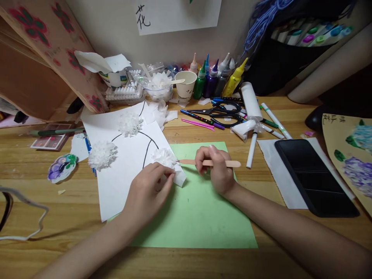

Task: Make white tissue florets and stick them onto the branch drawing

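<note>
My left hand [149, 190] pinches a piece of white tissue [179, 176] at the edge of a white sheet [122, 174]. The sheet carries black curved lines and three fluffy white tissue flowers, the nearest [163, 157] just above my left fingers. My right hand [213, 168] grips a flat wooden stick [229, 163], its tip pointing left at that flower. Both hands rest over a green paper sheet [200, 217] on the wooden desk.
Paint bottles [216, 77], a paper cup [186, 83], a bowl of tissue [158, 87], cotton swabs [124, 92], scissors [217, 112] and markers [273, 120] crowd the back. A black phone [314, 174] lies right on white paper. A painted card [353, 155] sits far right.
</note>
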The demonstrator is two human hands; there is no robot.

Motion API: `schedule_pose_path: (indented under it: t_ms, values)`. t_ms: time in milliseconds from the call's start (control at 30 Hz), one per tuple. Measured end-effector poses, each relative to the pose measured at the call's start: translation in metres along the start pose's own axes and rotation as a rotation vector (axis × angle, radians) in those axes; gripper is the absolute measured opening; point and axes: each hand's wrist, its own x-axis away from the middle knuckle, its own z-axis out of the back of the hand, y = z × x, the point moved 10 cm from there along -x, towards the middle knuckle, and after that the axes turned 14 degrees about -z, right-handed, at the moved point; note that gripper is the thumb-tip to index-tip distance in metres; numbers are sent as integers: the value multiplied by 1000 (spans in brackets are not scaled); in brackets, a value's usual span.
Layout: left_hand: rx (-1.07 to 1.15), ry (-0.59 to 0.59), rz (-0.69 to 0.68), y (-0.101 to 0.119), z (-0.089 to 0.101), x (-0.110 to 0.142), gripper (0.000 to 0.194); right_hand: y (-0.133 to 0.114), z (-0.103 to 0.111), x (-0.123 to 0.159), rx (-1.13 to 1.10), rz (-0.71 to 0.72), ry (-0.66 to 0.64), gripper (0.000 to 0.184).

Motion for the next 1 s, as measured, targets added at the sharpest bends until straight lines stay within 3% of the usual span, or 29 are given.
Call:
schedule_pose_path:
  t_ms: [100,333,633,767,867,1000]
  values:
    - [-98,26,-12,7,-4,0,12,-13,3,10,-7,140,11,54]
    - [-332,103,-64,15,-2,12,12,-39,-29,33,285,488,-159,43]
    - [-492,177,-75,16,5,12,11,-46,-35,43,334,628,-179,38]
    - [-476,192,-59,17,9,11,9,-40,-41,39,425,585,-187,38]
    - [-387,201,13,3,22,11,14,-38,-42,35,455,541,-178,40]
    - [-350,220,204,-45,48,18,23,-37,-44,32,486,513,-177,41]
